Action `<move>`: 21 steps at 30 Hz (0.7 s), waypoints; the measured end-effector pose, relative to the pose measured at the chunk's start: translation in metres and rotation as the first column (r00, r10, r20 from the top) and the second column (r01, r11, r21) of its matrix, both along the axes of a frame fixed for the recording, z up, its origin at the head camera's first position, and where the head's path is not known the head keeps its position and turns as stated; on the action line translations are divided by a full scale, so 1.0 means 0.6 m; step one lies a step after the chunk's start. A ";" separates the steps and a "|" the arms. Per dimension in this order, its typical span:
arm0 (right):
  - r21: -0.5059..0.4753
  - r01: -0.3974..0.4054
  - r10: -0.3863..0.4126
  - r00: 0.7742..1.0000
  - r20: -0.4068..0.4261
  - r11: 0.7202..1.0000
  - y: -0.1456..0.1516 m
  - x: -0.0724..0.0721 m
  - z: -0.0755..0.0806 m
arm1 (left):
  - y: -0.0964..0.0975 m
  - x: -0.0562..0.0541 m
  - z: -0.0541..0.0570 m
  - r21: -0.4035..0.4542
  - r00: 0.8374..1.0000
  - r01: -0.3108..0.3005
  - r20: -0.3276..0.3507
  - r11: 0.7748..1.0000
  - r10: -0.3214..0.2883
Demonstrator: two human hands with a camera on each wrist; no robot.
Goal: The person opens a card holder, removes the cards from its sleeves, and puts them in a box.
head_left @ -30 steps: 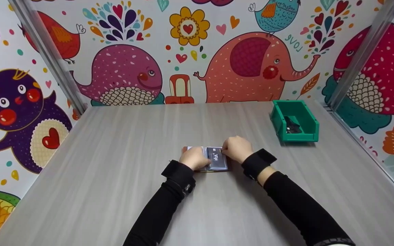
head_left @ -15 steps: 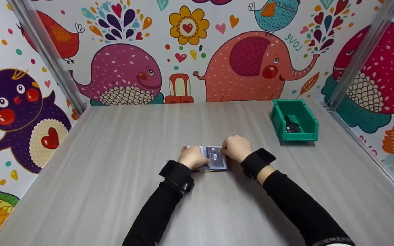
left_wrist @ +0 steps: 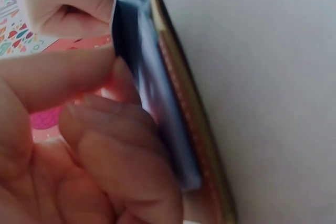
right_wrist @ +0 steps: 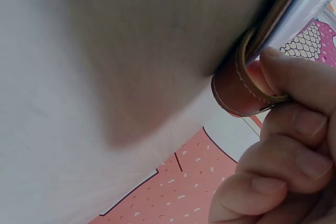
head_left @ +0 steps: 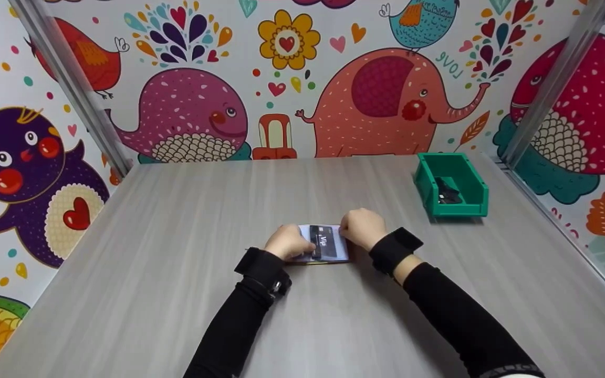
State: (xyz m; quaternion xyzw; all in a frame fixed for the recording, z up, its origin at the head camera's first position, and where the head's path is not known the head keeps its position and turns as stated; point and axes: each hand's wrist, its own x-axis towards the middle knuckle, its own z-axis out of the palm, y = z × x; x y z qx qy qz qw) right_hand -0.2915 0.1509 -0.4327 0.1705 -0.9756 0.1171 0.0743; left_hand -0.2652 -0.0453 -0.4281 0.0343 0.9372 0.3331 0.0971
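A small card holder (head_left: 342, 252) with a brown leather cover and clear sleeves lies open on the table. On its pages shows a dark card (head_left: 326, 242) marked "Vip". My left hand (head_left: 285, 242) pinches the card's left edge with thumb and finger; in the left wrist view its fingers (left_wrist: 105, 72) press at the bluish sleeve edges beside the stitched cover (left_wrist: 184, 98). At the holder's right side, my right hand (head_left: 364, 229) pinches the curled leather strap (right_wrist: 231, 90) between thumb and forefinger, the other fingers folded under.
A green bin (head_left: 460, 210) with some black items (head_left: 448, 194) inside stands at the back right of the pale wood-grain table (head_left: 202, 205). Walls printed with cartoon animals (head_left: 376, 115) and metal corner posts (head_left: 74, 89) border the table's back and sides.
My left hand has moved a little to the left, and the dark card has slid left with it, showing more pale sleeve to its right. My right hand stays in place.
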 end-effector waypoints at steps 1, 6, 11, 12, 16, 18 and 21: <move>-0.001 -0.001 0.001 1.000 -0.001 1.000 0.000 0.000 0.000 | -0.002 0.000 0.000 0.019 1.000 -0.001 0.003 1.000 0.001; -0.004 -0.003 0.003 1.000 -0.015 1.000 0.001 0.000 -0.003 | -0.014 0.000 -0.003 0.127 0.999 -0.018 0.030 0.992 0.015; -0.009 -0.008 0.008 1.000 -0.030 1.000 0.002 -0.001 -0.004 | -0.028 0.000 -0.005 0.221 0.998 -0.045 0.054 0.974 0.034; -0.010 -0.011 0.010 1.000 -0.029 1.000 0.002 -0.002 -0.004 | -0.030 0.000 -0.005 0.229 0.998 -0.049 0.060 0.972 0.036; -0.012 -0.017 0.017 1.000 -0.022 1.000 0.003 -0.001 -0.003 | -0.034 0.000 -0.004 0.238 0.995 -0.073 0.087 0.968 0.054; -0.017 -0.017 0.017 1.000 -0.024 1.000 0.003 -0.001 -0.002 | -0.036 0.001 -0.003 0.248 0.993 -0.082 0.099 0.965 0.059; -0.020 -0.020 0.020 0.999 -0.029 1.000 0.003 0.001 -0.002 | -0.040 0.003 -0.002 0.259 0.993 -0.088 0.103 0.962 0.063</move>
